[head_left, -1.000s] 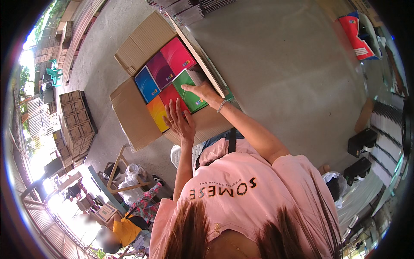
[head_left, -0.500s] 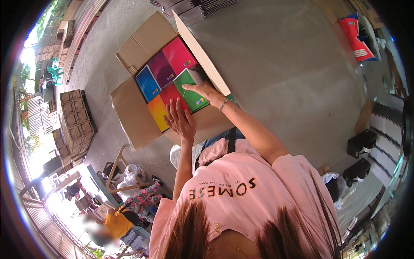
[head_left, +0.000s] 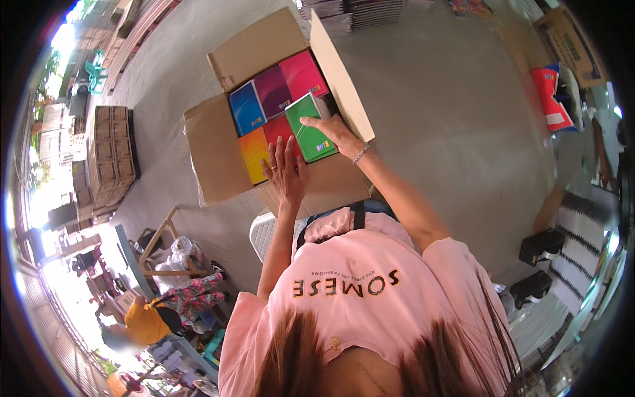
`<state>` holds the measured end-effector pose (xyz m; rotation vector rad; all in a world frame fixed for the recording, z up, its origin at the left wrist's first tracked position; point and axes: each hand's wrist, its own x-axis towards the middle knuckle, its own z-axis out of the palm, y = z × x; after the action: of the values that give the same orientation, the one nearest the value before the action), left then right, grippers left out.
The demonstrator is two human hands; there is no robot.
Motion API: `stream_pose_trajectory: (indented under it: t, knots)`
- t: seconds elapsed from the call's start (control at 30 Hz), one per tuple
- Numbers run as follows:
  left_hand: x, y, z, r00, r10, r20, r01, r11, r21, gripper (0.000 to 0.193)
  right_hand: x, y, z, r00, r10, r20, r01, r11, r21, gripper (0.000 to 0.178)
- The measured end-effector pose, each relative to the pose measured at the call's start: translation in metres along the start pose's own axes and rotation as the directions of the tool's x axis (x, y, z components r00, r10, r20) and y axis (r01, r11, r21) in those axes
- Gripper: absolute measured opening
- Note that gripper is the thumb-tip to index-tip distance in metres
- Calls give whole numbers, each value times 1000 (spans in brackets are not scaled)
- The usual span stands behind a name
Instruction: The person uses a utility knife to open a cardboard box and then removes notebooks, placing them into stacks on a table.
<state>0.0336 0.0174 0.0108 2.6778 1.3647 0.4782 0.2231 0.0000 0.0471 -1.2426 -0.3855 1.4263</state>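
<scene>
An open cardboard box [head_left: 210, 147] in front of me holds notebooks with bright covers. Blue [head_left: 248, 110], purple [head_left: 272, 89] and pink [head_left: 303, 71] ones lie along the far side; a yellow one [head_left: 254, 151] and a red one [head_left: 278, 130] lie nearer. My right hand [head_left: 336, 134] grips a green spiral notebook [head_left: 308, 122] by its right side, thumb on the cover; it sits tilted above its neighbours, perhaps with more beneath it. My left hand [head_left: 286, 173] rests with outstretched fingers over the red notebook, close to the yellow one.
The box's flaps stand folded outward. Stacked bound pads [head_left: 377, 14] lie on the floor beyond it. To the right are a red package [head_left: 554, 98] and rows of spiral-bound pads [head_left: 574, 255]. Boxes [head_left: 112, 142] are piled at left; a person in yellow [head_left: 147, 323] is at lower left.
The view has shifted, so the box and both hands appear farther right and slightly higher. My right hand keeps its grip on the green notebook; my left hand stays over the red one.
</scene>
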Motion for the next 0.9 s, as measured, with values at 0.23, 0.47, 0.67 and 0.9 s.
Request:
stream_pose_trajectory:
  t: [0.23,0.47,0.67,0.9]
  knots:
    - [1,0,-2,1000,12,9,-11,1000,-28,50,-13,-36,-4,986,-6,169,7,1000,-10,38]
    - [9,6,-33,988,-153,38,144,781,-608,66,-72,-92,17,989,36,143,-51,993,107,50]
    - [13,23,-80,914,115,388,405,-245,-881,85,-94,-70,59,981,-185,55,193,915,-355,70]
    - [-9,-4,-73,871,74,486,444,-542,-714,58,-105,-37,83,957,-289,-3,160,538,-828,105]
